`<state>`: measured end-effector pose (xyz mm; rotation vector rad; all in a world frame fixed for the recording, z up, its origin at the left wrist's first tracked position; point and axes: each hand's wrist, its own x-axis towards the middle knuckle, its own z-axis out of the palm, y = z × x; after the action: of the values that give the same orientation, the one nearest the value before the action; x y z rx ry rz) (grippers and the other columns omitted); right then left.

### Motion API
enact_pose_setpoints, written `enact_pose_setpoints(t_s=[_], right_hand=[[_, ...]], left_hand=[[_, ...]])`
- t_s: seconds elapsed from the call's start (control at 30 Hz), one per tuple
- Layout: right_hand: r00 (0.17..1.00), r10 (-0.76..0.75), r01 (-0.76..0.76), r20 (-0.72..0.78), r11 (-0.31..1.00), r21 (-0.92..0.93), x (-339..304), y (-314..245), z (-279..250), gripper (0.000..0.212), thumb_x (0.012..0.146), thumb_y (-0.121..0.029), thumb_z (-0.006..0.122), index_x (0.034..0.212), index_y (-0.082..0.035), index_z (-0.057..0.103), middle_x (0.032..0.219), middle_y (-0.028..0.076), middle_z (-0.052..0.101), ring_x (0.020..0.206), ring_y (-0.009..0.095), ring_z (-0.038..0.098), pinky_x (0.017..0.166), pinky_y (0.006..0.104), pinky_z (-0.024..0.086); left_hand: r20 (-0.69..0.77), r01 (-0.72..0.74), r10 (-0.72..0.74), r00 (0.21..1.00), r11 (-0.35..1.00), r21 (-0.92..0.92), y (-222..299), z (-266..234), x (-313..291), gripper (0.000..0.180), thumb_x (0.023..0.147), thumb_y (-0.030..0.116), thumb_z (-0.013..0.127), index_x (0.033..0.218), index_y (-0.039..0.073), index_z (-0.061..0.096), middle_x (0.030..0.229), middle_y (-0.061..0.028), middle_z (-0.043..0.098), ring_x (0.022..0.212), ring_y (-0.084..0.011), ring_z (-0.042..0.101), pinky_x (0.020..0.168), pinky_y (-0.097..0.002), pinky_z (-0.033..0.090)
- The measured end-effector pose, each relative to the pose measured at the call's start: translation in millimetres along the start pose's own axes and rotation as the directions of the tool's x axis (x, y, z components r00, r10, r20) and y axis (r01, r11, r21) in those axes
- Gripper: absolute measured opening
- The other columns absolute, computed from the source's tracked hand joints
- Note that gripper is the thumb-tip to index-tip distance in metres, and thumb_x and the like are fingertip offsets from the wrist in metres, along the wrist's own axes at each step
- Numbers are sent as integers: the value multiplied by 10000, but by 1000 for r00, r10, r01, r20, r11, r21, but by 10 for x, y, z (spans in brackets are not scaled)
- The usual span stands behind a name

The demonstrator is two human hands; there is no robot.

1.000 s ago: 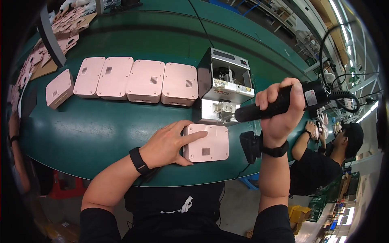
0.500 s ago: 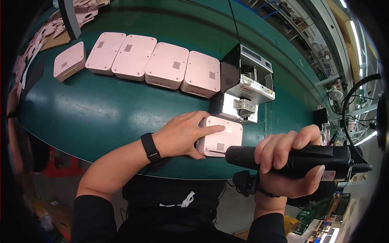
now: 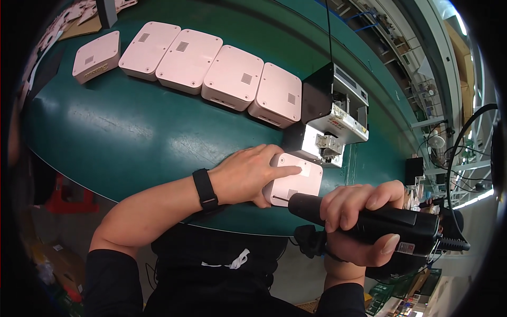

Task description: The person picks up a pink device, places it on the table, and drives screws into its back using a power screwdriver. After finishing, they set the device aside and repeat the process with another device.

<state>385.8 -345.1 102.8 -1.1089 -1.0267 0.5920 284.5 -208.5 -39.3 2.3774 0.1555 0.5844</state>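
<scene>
A pale pink box-shaped housing (image 3: 309,180) with rounded corners lies flat on the green bench in front of me. My left hand (image 3: 245,174) grips its left side, with the index finger stretched across the top and the thumb against the near edge. A black corded electric screwdriver (image 3: 406,227) is wrapped in my right hand (image 3: 351,203). It points left, nearly level, and its thin bit reaches the screw hole at the housing's near left corner. Whether the bit sits inside the hole is too small to tell.
Several similar pink housings (image 3: 189,58) stand in a row across the bench (image 3: 132,127), one (image 3: 96,55) set apart at the left. A black-and-silver screw feeder (image 3: 340,119) stands just beyond the held housing. Pink flat parts (image 3: 79,16) lie at far left.
My view has turned a little, so the row and feeder appear shifted. The screwdriver's rear end has dropped nearer to me, while its bit stays at the housing's near left corner.
</scene>
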Motion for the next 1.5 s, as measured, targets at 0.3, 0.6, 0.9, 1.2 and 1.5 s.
enact_pose_setpoints(t_s=[0.3, 0.6, 0.9, 1.2, 1.5], right_hand=[[999, -17, 18, 33, 999, -29, -2, 4, 15, 571, 870, -599, 633, 962, -95, 380, 635, 38, 496, 436, 166, 470, 483, 336, 441], [977, -172, 192, -129, 966, 172, -184, -450, -373, 539, 840, -496, 748, 990, -88, 430, 630, 68, 542, 476, 218, 515, 597, 410, 488], [929, -198, 201, -312, 979, -23, -1051, 106, -968, 578, 839, -495, 777, 1021, -81, 417, 648, 60, 529, 496, 211, 551, 538, 373, 511], [919, -260, 274, -295, 962, 6, -1538, 204, -1163, 526, 898, -463, 733, 1051, -73, 413, 766, 89, 562, 599, 211, 570, 609, 385, 512], [919, -363, 381, -156, 918, 107, -1450, 337, -1142, 414, 873, -148, 762, 1129, -16, 464, 815, 132, 606, 665, 255, 609, 636, 418, 534]], left_hand=[[1, -19, 19, 1000, 1000, 1, -4, -17, -4, 858, 577, 242, 904, 1373, 269, 585, 1285, -165, 534, 1147, -352, 590, 930, -415, 534], [218, 227, -186, 958, 958, -178, 112, -366, 92, 848, 632, 240, 913, 1408, 187, 575, 1178, -139, 633, 1097, -299, 636, 953, -368, 522], [467, 473, -181, 865, 603, -643, 41, -248, 190, 699, 817, 211, 836, 1420, 35, 532, 1292, -151, 643, 1083, -208, 662, 986, -320, 517], [856, 848, -40, 515, 167, -502, 529, 586, 980, 748, 1042, 602, 332, 1531, 36, 323, 1326, -165, 607, 1171, -257, 622, 994, -367, 514], [702, 730, -201, 683, 181, -658, 979, 1507, 1477, 729, 1042, 548, 425, 1510, -4, 342, 1371, -205, 547, 1162, -273, 615, 1015, -382, 495]])
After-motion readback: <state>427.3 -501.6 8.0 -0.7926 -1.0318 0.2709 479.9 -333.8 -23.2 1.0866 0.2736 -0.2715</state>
